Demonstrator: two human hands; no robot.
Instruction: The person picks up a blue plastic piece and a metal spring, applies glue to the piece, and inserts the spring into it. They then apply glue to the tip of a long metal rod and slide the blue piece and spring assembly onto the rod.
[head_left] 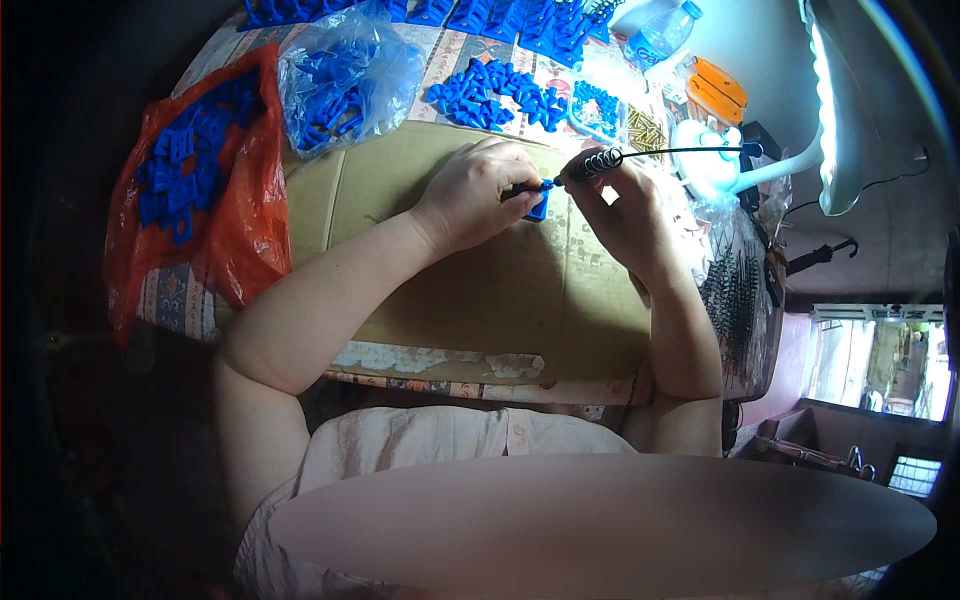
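Above the cardboard, my left hand (485, 190) is closed on a small blue plastic part (539, 208), and its fingers cover much of that piece. A dark bit also shows between those fingertips, too small to name. My right hand (628, 205) pinches a black coil spring (598, 163) close to the blue part. From the spring a thin black rod (690, 150) runs off to the right, with a small dark blue tip at its far end. The two hands' fingertips nearly meet; whether spring and part touch, I cannot tell.
A cardboard sheet (450, 290) lies under my hands. Blue parts fill a red bag (265, 220) and a clear bag (400, 70) at left. Beyond are a blue heap (490, 95), a small tub (597, 108), brass-coloured pieces (645, 130) and a bottle (665, 35). Black springs (735, 300) and a lamp (828, 120) stand right.
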